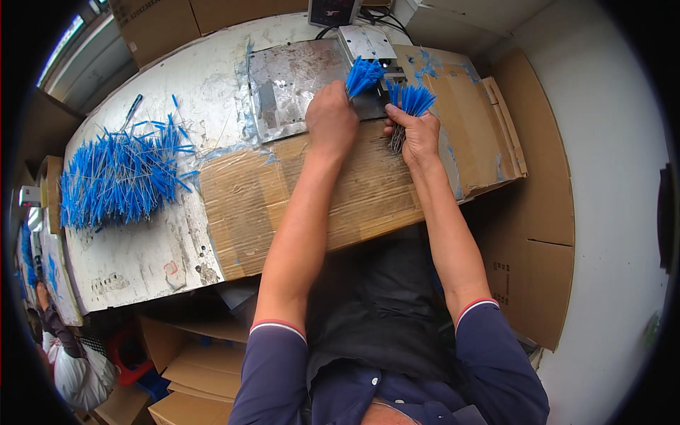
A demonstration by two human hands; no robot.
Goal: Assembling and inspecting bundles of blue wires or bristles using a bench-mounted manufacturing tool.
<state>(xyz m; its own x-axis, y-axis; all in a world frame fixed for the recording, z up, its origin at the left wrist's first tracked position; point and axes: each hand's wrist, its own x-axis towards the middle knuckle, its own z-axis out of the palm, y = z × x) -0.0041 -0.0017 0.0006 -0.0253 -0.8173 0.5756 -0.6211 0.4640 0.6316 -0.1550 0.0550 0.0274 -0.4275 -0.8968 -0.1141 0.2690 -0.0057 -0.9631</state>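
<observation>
My left hand (332, 119) is closed round a bundle of thin wire pieces with blue ends (365, 75), which fan out above the fist. In my right hand (419, 134) is a second bundle of blue-ended wires (411, 99), its bare silvery ends hanging below the fingers. Both hands are over the near side of a metal plate (294, 85), close to a small metal machine (366, 44) at the back of the table. A large heap of the same blue-ended wires (124, 177) lies on the table at the left.
Flattened cardboard (283, 205) covers the table's front edge, and a taped cardboard piece (460, 120) lies at the right. A pen (133, 106) rests behind the heap. Cardboard boxes (205, 368) stand below the table. At the far left, another person's hand (43, 296) shows.
</observation>
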